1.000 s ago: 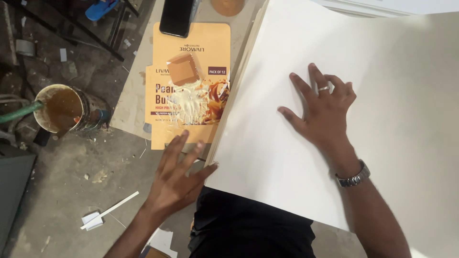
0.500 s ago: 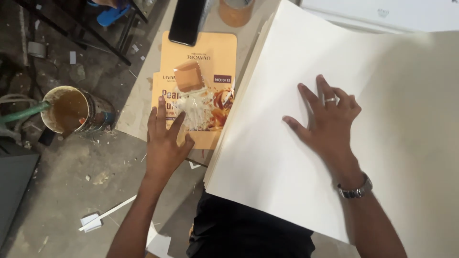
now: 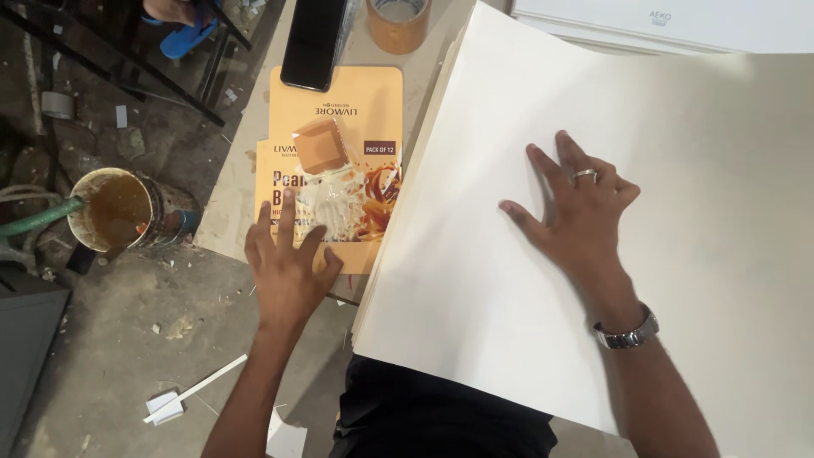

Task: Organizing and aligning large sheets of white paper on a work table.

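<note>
My right hand (image 3: 579, 215) lies flat with spread fingers on a large cream sheet of board (image 3: 644, 153), which tops a stack of similar sheets. It wears a ring and a metal wristwatch (image 3: 629, 332). My left hand (image 3: 287, 261) is open, fingers spread, resting on the lower part of a flattened orange carton (image 3: 339, 110) to the left of the sheets. On the carton lie a small tan block (image 3: 318, 144) and a smear of whitish glue (image 3: 335, 199).
A black phone (image 3: 312, 42) and a roll of brown tape (image 3: 398, 19) lie at the carton's far end. On the dirty floor to the left stand a tin of brown liquid (image 3: 119, 208) and a green hose (image 3: 34, 219). White scraps (image 3: 170, 403) lie near my legs.
My left hand has moved up from the sheet's lower left corner onto the orange carton. The right hand stays flat on the sheet. The view has shifted slightly.
</note>
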